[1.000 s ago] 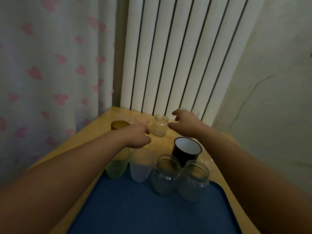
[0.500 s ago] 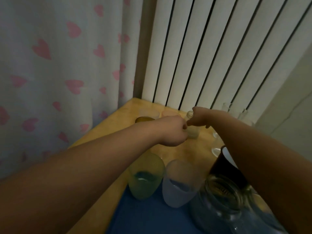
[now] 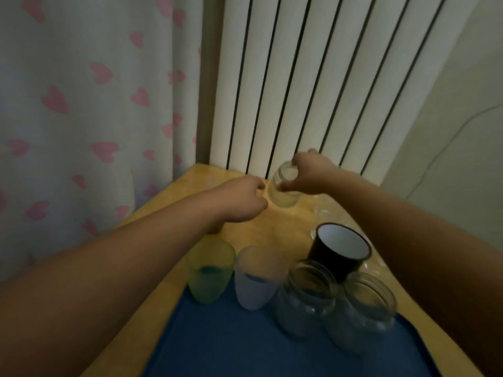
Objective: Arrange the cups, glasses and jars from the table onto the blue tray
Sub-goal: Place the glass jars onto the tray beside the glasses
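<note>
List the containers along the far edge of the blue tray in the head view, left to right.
green cup → frosted white cup → clear jar → second clear jar. The black mug stands behind the two jars, so it has no clear slot.

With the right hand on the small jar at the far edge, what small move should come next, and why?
Probably carry the small jar back toward the blue tray. The right hand grips its neck and it sits tilted, while the tray's front area, nearer than the row of cups and jars, is bare.
</note>
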